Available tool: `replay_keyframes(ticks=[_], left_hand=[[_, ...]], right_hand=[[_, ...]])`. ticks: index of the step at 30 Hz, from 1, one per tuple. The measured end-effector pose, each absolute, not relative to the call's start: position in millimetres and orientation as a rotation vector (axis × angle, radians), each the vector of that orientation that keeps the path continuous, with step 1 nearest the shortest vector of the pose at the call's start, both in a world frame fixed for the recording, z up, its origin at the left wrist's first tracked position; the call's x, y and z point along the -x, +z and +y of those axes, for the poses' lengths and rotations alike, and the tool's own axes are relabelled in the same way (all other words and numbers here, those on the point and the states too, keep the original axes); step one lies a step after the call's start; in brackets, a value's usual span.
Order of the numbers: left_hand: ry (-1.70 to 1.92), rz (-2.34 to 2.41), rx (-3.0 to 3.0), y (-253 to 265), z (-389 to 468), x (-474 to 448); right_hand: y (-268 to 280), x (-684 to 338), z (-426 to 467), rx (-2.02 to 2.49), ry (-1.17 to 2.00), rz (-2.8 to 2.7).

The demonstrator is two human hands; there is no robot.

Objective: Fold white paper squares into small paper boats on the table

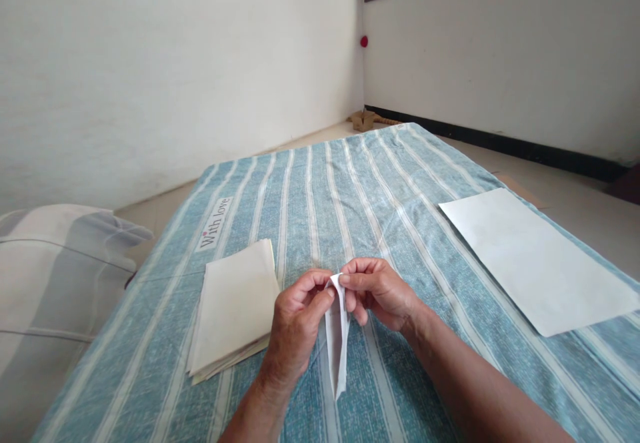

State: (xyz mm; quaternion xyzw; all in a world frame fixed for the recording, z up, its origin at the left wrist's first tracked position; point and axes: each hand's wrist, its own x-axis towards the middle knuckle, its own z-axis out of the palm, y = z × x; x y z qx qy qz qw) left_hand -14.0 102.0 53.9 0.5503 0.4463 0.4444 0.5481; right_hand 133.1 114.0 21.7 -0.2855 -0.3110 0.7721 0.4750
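Note:
A narrow folded piece of white paper [337, 343] is held upright between both hands above the striped cloth, its sides slightly parted along its length. My left hand [303, 316] pinches its upper left edge between thumb and fingers. With thumb and index finger, my right hand [377, 289] grips the top right corner, the other fingers curled behind. To the left of my left hand lies a stack of off-white paper sheets [237, 303]. A large white sheet [535, 259] rests flat on the right side, apart from my right hand.
A blue and white striped cloth [300, 209] with "With love" print covers the table. At the left stands something draped in grey and white fabric [50, 283]. White walls meet behind; a small cardboard piece [363, 120] sits on the floor in the corner.

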Motion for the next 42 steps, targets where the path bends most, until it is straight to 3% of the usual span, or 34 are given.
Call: replay_keyframes(ticks=[11,30,42], left_hand=[[0.934,0.930,-1.033,57,101,14],[0.963,1.174,-1.644,54,105,21],[1.052,1.270,-1.696,61,101,18]], right_hand=[[14,-135,118,0.563,2.051,-0.693],[9,-138,121,0.656,2.087,-0.786],[13,-141,121,0.618,2.171,-0.756]])
